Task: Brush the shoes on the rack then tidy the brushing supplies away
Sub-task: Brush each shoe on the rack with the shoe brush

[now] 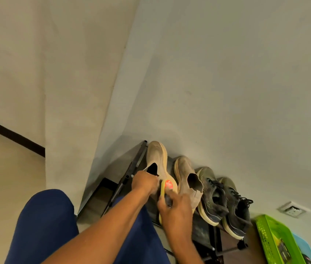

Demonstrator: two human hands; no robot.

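A tan suede boot (156, 159) stands at the left end of the black shoe rack (131, 172). My left hand (144, 182) grips that boot at its ankle opening. My right hand (175, 210) holds a yellow shoe brush (167, 187) with a red round label, pressed against the boot's side. The matching tan boot (186, 178) stands just to the right. Beyond it sit two dark grey lace-up sneakers (227, 202) with pale soles. My right fingers hide the brush's lower half.
A green plastic basket (272, 237) with a dark item inside stands at the rack's right, over a blue tray (307, 248). A wall socket (292, 209) sits on the white wall behind. My blue-clad knee (44, 221) fills the lower left.
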